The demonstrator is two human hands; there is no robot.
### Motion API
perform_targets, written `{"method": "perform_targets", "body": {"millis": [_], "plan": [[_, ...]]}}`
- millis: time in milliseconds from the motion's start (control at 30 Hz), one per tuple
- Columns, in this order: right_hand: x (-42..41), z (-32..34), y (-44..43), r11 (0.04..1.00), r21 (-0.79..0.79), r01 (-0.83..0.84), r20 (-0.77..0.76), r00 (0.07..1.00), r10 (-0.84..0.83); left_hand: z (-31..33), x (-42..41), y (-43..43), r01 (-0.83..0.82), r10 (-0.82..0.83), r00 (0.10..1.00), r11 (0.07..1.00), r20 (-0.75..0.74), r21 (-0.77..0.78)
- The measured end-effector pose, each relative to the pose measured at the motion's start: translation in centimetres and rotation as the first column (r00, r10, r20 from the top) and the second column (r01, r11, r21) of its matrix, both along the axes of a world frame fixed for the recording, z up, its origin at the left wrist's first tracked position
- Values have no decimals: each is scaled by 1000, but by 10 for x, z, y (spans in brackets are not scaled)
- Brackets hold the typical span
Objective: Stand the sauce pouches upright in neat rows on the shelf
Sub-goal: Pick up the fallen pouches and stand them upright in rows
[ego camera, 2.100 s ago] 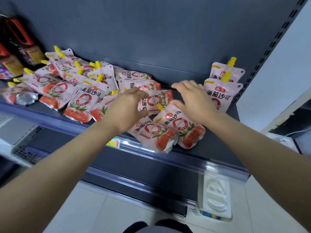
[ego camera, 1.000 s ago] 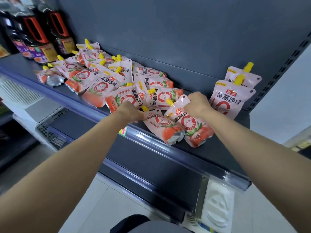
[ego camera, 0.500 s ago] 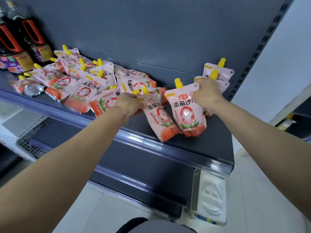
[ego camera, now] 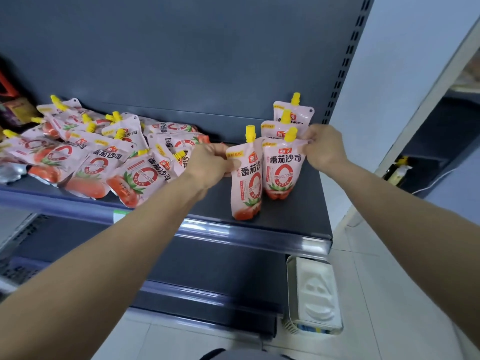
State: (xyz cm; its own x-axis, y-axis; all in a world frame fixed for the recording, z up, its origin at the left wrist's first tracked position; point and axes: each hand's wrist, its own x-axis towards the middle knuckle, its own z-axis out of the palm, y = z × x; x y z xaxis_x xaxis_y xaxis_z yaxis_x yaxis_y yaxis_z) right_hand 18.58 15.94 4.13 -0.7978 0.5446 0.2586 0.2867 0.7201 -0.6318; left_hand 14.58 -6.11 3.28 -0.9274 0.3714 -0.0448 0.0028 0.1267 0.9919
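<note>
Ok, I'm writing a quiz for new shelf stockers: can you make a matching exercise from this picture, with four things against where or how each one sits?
Things
1. left pouch, gripped by the left hand
2. right pouch, pinched by the right hand
3. heap of pouches
4. white container

Places and states
A. lying flat, left part of the shelf
B. below the shelf, right side
C. upright, front of the standing row
D. upright, just left of that row

Pairs: 1-D, 2-C, 3-A, 4-B
</note>
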Motion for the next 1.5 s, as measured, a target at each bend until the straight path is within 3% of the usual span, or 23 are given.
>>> {"method": "perform_targets", "body": {"millis": [367, 933, 1267, 1400, 1500], "plan": [[-4, -2, 2, 994, 25, 104, -8, 995, -104, -7, -6, -9, 47, -48, 998, 999, -46, -22], [18, 18, 6, 981, -104, -166, 75, 982, 174, -14, 9, 45, 185, -188, 974, 982, -129, -33], [13, 51, -21, 978, 188, -91, -33, 995, 99, -3, 8, 32, 223, -232, 963, 972, -136, -76], [8, 64, -50, 891, 422, -166, -54, 977, 207, 16, 0, 5, 105, -144, 942, 984, -303, -142], [2, 74, -73, 779, 585, -226, -6, 959, 283, 34, -4, -24, -40, -92, 870, 966, -485, -255]]}}
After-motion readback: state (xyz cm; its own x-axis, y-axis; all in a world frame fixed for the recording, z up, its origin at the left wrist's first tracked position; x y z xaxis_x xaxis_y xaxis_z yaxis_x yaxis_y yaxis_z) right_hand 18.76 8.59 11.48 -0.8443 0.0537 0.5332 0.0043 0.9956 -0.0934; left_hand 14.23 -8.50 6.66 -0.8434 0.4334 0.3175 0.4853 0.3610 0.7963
